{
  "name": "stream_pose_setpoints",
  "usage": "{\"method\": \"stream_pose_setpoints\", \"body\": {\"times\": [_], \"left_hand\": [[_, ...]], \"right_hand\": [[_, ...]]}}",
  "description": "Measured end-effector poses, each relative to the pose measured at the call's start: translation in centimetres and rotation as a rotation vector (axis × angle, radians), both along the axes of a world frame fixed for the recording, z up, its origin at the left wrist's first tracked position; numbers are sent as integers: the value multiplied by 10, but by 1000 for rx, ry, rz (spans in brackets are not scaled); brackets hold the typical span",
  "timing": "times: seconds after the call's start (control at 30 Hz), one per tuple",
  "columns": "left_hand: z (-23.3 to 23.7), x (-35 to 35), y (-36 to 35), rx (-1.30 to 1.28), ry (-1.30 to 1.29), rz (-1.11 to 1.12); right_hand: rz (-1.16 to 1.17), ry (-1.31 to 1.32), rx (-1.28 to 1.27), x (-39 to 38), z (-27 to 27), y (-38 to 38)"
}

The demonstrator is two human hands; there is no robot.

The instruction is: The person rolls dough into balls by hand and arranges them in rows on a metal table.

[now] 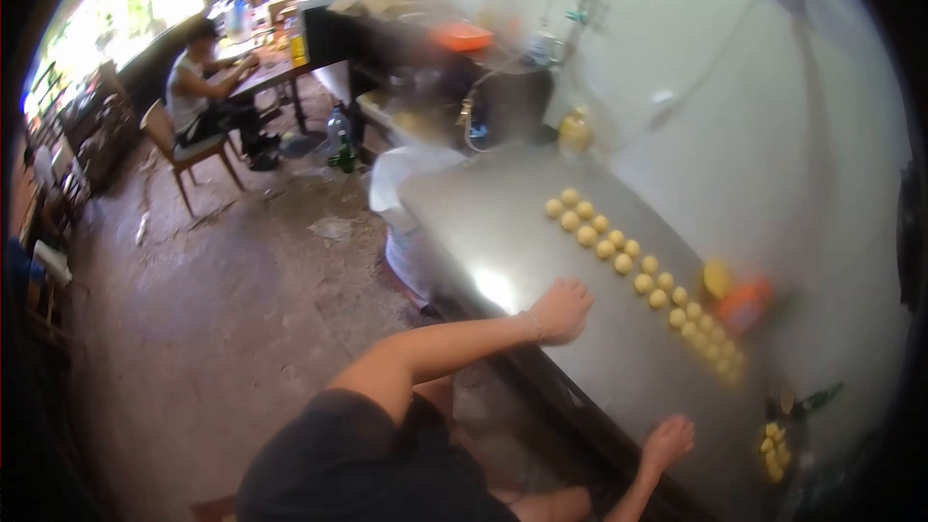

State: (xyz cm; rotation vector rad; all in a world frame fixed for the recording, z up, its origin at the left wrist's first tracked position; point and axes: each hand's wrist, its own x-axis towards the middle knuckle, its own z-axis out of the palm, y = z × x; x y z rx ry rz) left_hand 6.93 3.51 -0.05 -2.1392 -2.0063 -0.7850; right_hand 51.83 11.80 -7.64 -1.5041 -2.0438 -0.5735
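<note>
Rows of small round yellow balls [623,263] lie on a grey metal table [464,222]. My left hand [563,311] is over the table's near side, left of the rows, palm down with its fingers curled together. Anything under those fingers is hidden. Further down the table, my right hand [669,440] is near its front edge with the fingers bent in. What it holds, if anything, cannot be made out. More yellow balls [774,452] sit in a group at the far right, beyond my right hand.
Behind the rows are a blurred orange object [744,305] and a yellow one [717,277]. A yellow container [575,130] stands at the table's far end by the wall. Another person [198,92] sits at a desk in the back left. Bottles [340,140] stand on the floor.
</note>
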Motion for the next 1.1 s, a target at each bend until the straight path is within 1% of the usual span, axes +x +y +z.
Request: {"method": "stream_pose_setpoints", "body": {"times": [0.07,0.17,0.2,0.23,0.27,0.3,0.33,0.4,0.47,0.5,0.57,0.6,0.67,0.77,0.9,0.97,1.07,1.1], "left_hand": [[-3,13,7,16,9,-28],[-4,37,21,3,-48,-115],[-16,44,34,-35,-46,-124],[-13,50,43,-83,-31,-128],[-11,56,51,-57,14,-117],[-4,62,59,-80,29,-84],[6,63,64,-97,36,-104],[8,66,79,-50,29,-61],[17,68,88,-111,155,-29],[20,67,95,-124,154,-25],[10,61,109,-144,151,-1],[2,55,116,-111,143,12],[-20,44,126,-49,115,48],[-26,32,124,-10,130,109],[-14,18,97,12,137,104],[-22,6,88,11,121,61],[-18,6,54,29,63,-61],[-17,11,43,32,87,-78]], "right_hand": [[22,45,-132,-36,31,-22],[93,183,-164,-82,56,-31],[91,186,-250,-102,81,-41],[136,149,-106,-113,77,-31],[111,126,-108,-119,72,-22],[77,127,-169,-124,74,-17],[57,133,-233,-130,76,-10],[16,102,-273,-137,79,8],[13,110,-276,-139,78,25],[20,113,-275,-137,79,34],[-3,129,-270,-132,77,46],[-9,135,-262,-131,77,53],[-102,95,-290,-124,74,64],[-197,98,-356,-102,84,60],[-279,116,-384,-68,91,40],[-239,133,-305,-51,81,25],[-155,168,-210,-38,67,-3],[-121,174,-191,-34,63,-12]]}}
